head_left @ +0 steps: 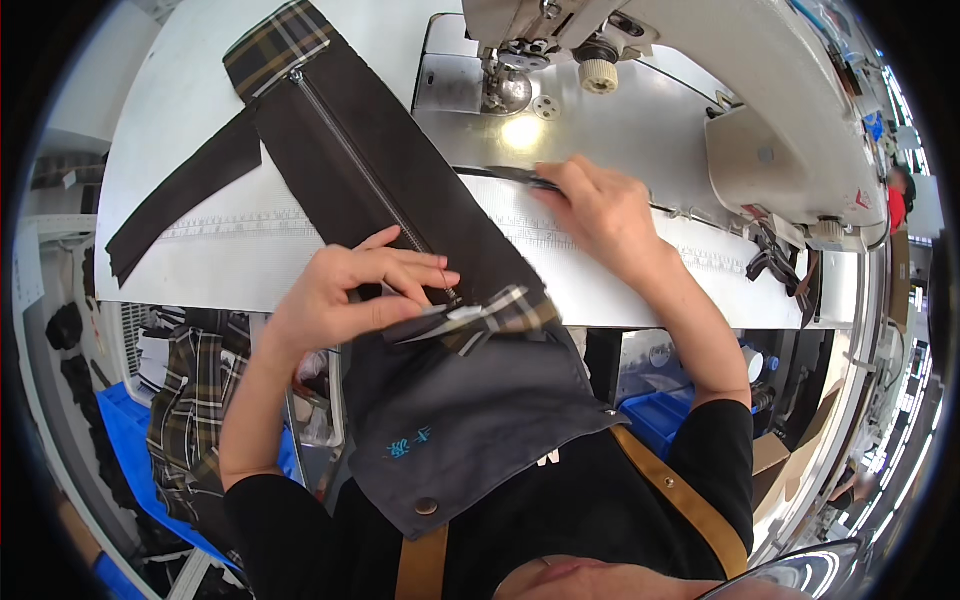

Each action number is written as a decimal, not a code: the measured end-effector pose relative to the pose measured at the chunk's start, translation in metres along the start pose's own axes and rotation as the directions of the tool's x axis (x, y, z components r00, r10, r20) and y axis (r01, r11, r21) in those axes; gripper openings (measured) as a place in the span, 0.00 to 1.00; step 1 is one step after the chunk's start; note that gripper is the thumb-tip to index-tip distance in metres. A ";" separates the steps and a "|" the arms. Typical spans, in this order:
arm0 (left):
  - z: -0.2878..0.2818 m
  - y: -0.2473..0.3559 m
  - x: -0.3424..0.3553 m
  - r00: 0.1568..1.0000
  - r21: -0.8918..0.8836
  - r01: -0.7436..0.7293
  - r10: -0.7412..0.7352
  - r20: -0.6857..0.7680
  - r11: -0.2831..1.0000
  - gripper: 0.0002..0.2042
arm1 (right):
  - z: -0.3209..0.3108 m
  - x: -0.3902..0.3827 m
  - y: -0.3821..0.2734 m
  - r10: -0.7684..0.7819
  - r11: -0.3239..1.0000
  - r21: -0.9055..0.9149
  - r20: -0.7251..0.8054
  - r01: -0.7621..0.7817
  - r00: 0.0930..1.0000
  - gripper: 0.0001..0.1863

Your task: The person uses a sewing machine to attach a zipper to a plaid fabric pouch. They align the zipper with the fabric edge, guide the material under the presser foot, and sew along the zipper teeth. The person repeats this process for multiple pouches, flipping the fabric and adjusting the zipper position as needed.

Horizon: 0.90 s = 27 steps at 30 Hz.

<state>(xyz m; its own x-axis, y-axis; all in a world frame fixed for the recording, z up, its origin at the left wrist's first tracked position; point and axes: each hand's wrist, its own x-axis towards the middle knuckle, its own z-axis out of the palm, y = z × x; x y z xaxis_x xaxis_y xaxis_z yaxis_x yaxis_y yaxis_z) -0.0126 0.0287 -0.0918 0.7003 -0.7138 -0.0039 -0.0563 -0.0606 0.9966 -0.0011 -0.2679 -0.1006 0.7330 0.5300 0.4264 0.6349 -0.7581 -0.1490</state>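
1. The dark fabric panel (400,160) is laid slantwise across the white worktable (205,285), with its lower end at the table's front edge.
2. A zipper (350,150) is set lengthwise in the panel; an upper plaid band (275,50) is located at the far end and a lower plaid piece (515,312) at the near end.
3. The near end of the panel is pinched between thumb and fingers of the left hand (350,290).
4. A slim dark tool (525,178) is gripped in the right hand (605,215), to the right of the panel; its exact type cannot be told.
5. A dark strip (190,195) is extended leftward from the panel; whether it is joined cannot be told.
6. Ruler markings (240,222) are carried across the tabletop.
7. The sewing machine (790,80) is positioned beyond the right hand.
8. A dark apron (470,410) is worn below the table edge.
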 end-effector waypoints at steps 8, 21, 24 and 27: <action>0.002 0.011 -0.019 0.580 -0.520 -0.132 -0.359 -0.731 0.844 0.21 | -0.018 -0.001 -0.018 -0.005 0.996 0.086 0.119 -0.006 0.993 0.36; -0.032 -0.002 0.010 0.623 0.305 0.099 0.180 -0.761 0.947 0.17 | 0.013 -0.003 -0.044 -0.130 0.979 0.176 0.151 0.103 0.980 0.27; -0.037 0.025 -0.139 0.133 -0.036 0.428 -0.103 -0.986 0.903 0.18 | -0.001 -0.017 -0.018 -0.117 0.993 -0.011 0.114 0.119 0.987 0.25; -0.018 0.069 -0.288 -0.154 -0.199 0.102 -0.182 -0.971 0.975 0.17 | -0.018 -0.037 0.013 0.006 0.988 -0.151 0.090 0.008 0.996 0.22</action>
<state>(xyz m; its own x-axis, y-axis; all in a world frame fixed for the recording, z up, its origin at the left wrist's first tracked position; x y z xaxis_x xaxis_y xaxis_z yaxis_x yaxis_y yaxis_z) -0.2058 0.2426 -0.0207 0.5932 0.7987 -0.1007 0.1580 0.0071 0.9874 -0.0245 -0.3037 -0.1020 0.7556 0.5574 0.3440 0.5962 -0.8028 -0.0088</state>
